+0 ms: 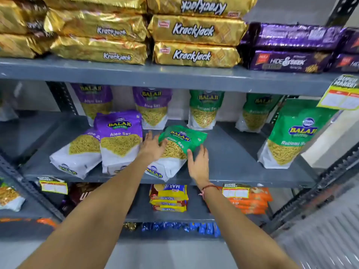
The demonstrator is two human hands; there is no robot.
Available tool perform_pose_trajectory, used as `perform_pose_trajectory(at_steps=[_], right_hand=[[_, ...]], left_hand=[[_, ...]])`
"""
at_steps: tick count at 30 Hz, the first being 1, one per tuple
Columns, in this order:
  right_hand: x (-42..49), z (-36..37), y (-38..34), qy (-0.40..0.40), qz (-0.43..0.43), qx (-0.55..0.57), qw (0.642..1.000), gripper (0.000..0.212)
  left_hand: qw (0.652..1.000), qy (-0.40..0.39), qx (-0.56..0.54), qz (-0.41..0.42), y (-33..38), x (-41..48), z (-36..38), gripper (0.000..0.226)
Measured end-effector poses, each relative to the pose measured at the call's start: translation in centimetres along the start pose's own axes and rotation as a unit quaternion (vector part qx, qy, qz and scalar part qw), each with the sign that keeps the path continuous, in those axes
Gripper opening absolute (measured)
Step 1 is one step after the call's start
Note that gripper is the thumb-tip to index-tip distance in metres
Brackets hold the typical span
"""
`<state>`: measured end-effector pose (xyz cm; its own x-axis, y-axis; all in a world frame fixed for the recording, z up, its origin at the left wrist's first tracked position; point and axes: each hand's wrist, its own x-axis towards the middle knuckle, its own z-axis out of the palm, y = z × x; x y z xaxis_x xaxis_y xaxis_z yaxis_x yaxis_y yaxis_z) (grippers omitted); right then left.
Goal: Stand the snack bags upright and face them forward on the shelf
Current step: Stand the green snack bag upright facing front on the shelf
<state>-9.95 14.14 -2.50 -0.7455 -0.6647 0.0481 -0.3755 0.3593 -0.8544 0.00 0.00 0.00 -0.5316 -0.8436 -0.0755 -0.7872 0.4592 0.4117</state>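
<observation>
A green Ratlami Sev bag (179, 144) leans tilted to the right at the front of the grey middle shelf (229, 158). My left hand (152, 147) lies flat against its left side with fingers spread. On the bag's right edge rests my right hand (198, 165), fingers apart and touching it. Left of it a purple Aloo Sev bag (119, 142) stands upright facing forward, with another purple bag (77, 154) leaning beside it. At the right front stands a green bag (289, 136), tilted slightly. Two purple bags (153, 105) and two green bags (206, 107) stand upright along the back.
Gold Krackjack packs (194, 32) and purple Hide & Seek packs (291, 59) fill the shelf above. Marie biscuit packs (169, 197) and orange packs (250, 202) lie on the shelf below. Yellow price tags (342, 94) hang from the shelf edges. A dark upright post (318, 185) bounds the right.
</observation>
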Motion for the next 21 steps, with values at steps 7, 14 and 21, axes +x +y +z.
perform_pose_trajectory(at_steps=[7,14,21], right_hand=[[2.5,2.1,-0.8,0.013,0.141,0.147,0.979,0.051],[4.6,2.0,0.4,0.045,0.232,0.151,0.96,0.042],[6.0,1.2,0.9,0.036,0.321,0.21,0.923,0.028]], left_hand=[[0.995,-0.052,0.009,-0.082,0.6,1.4,0.7,0.065],[0.948,-0.004,-0.224,-0.224,0.9,2.5,2.4,0.052],[0.847,-0.093,-0.43,-0.299,-0.8,2.8,2.6,0.034]])
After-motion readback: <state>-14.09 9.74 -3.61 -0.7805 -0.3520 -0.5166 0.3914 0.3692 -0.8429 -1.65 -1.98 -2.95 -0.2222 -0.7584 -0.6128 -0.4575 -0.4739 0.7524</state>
